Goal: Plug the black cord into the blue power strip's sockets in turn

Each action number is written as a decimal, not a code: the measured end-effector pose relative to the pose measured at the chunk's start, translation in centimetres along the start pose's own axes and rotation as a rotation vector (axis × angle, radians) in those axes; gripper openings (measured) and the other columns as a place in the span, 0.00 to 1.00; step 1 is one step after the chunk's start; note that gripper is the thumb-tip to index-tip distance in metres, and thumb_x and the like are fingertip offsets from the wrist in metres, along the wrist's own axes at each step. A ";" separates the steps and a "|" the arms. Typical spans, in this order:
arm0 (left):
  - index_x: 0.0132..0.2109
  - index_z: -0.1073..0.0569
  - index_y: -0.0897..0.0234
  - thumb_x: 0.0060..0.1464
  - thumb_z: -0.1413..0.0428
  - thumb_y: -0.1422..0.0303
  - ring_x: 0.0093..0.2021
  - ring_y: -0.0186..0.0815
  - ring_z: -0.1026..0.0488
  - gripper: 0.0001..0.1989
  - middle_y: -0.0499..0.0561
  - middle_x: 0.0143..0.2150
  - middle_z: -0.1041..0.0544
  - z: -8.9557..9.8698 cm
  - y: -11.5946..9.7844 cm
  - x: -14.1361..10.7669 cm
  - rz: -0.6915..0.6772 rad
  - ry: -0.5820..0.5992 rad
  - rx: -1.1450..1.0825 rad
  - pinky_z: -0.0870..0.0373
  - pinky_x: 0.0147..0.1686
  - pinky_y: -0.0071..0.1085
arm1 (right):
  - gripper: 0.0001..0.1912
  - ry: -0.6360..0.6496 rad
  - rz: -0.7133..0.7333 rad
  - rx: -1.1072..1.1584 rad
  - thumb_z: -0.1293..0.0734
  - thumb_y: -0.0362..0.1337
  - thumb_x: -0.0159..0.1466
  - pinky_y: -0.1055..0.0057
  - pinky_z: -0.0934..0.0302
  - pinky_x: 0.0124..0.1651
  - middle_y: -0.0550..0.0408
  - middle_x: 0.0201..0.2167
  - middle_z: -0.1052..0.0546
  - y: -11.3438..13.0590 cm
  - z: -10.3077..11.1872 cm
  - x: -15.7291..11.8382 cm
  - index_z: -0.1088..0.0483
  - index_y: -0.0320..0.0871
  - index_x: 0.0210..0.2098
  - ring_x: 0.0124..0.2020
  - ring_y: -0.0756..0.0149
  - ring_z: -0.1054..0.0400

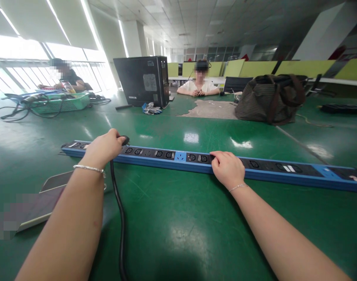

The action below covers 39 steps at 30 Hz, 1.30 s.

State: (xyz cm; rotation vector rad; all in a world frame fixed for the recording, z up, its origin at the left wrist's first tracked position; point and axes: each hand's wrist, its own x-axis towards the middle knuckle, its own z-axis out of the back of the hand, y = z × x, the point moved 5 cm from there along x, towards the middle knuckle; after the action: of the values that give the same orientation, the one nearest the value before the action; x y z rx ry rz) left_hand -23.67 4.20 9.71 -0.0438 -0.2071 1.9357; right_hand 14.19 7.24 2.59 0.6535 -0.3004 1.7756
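The thumb and forefinger of our left hand (104, 146) were drawn nearly together, pinching a black plug (125, 139) just above the power strip (193, 168). We seemed to have it by its body so that its front stayed free of our fingers; our other left fingers were mostly hidden, and we could not tell how far they were bent. From that hand a thick black cable (122, 218) hung down over the strip's near side and ran toward us.

Our right hand (229, 168) lay across the strip right of its middle, its fingers bent and close together over the socket face, probably to steady something so long and narrow. We could not tell whether it gripped the strip or only pressed on it, as its underside was hidden.

The strip lay crosswise on the green table (166, 226), sockets up, which left their openings within reach. Left of our left forearm was a flat, pale-edged object (54, 197). Beyond the strip stood a computer tower (139, 84) with gloves (151, 109) at its foot, a green basket (75, 102) to the left and a striped bag (263, 99) to the right. A person (200, 87) sat across from us, another (74, 80) farther left.
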 end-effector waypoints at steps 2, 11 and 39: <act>0.46 0.37 0.65 0.57 0.61 0.54 0.46 0.52 0.30 0.21 0.67 0.47 0.25 0.4 0.2 -0.3 0.081 -0.021 0.066 0.36 0.44 0.46 | 0.17 0.000 -0.005 0.002 0.43 0.32 0.60 0.66 0.41 0.44 0.54 0.39 0.21 0.0 0.0 0.0 0.24 0.45 0.40 0.42 0.61 0.31; 0.47 0.35 0.66 0.59 0.62 0.58 0.45 0.48 0.29 0.20 0.63 0.46 0.25 1.0 2.9 -0.3 0.164 -0.011 0.158 0.35 0.40 0.38 | 0.17 -0.006 0.003 -0.009 0.42 0.32 0.60 0.66 0.40 0.43 0.55 0.39 0.21 0.0 0.0 0.0 0.24 0.45 0.40 0.42 0.61 0.31; 0.42 0.31 0.62 0.57 0.56 0.57 0.39 0.45 0.24 0.16 0.58 0.38 0.22 -5.3 -16.2 -5.6 -0.236 -0.049 -0.070 0.31 0.38 0.39 | 0.16 0.009 -0.048 0.025 0.42 0.31 0.59 0.66 0.42 0.44 0.54 0.40 0.21 0.3 -0.1 0.1 0.24 0.45 0.39 0.42 0.61 0.32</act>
State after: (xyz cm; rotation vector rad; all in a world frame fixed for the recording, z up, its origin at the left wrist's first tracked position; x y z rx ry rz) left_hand -6.04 5.37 6.82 -0.0176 -0.2990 1.6950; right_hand 13.89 7.30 2.61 0.6648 -0.2550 1.7386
